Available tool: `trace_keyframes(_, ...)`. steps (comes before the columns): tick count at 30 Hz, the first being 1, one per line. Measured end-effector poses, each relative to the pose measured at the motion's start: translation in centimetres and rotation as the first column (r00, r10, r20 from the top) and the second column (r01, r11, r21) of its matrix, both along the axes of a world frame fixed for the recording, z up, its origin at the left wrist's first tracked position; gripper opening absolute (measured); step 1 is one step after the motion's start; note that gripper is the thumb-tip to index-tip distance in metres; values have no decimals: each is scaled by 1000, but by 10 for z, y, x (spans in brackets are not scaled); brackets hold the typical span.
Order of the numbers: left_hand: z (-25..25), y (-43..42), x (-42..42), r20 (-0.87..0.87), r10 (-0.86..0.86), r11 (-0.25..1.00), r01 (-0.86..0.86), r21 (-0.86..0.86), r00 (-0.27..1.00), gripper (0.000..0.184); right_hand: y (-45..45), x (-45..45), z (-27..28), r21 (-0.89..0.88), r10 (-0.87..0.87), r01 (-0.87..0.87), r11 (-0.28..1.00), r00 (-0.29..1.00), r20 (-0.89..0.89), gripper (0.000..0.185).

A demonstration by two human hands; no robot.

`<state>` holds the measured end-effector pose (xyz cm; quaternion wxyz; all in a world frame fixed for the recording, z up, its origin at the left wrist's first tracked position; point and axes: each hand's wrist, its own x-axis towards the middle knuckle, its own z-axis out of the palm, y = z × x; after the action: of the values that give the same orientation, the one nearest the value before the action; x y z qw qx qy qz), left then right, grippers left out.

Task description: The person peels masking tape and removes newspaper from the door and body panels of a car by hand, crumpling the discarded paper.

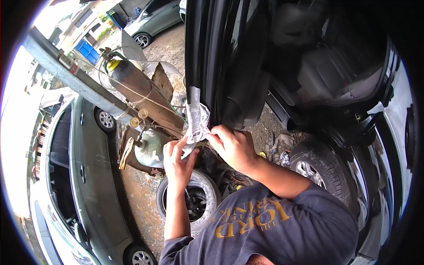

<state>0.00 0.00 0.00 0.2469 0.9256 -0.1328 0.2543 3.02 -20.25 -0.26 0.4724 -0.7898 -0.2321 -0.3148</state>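
Observation:
A crumpled sheet of printed paper (198,121), which looks like newspaper, lies against the edge of a black car door (212,57). From its top a pale strip, perhaps tape, (195,95) runs up along the door edge. My left hand (179,163) grips the sheet's lower left, thumb and fingers closed on it. On the other side, my right hand (232,148) pinches the lower right edge near the door. The fingertips of both hands are partly hidden by the paper and by each other fingers.
A tall rusty gas cylinder (137,90) and a shorter pale green tank (152,148) stand left of the door. Below my hands lies a loose wheel (212,194). A grey car (84,168) is at left. The open car's interior (322,70) and a mounted wheel (318,170) are at right.

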Motion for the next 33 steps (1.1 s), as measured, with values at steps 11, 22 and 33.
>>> trace_keyframes(11,-22,-104,-4,202,-224,973,205,110,953,39,-64,-48,24,52,290,-291,955,957,29,14)
trace_keyframes(22,-24,-212,-6,217,-673,718,695,-35,707,35,-206,-86,66,635,-158,214,743,977,-144,35)
trace_keyframes(33,-20,-304,-6,228,-799,546,830,-110,556,36,-301,-88,80,733,93,268,625,907,-411,19)
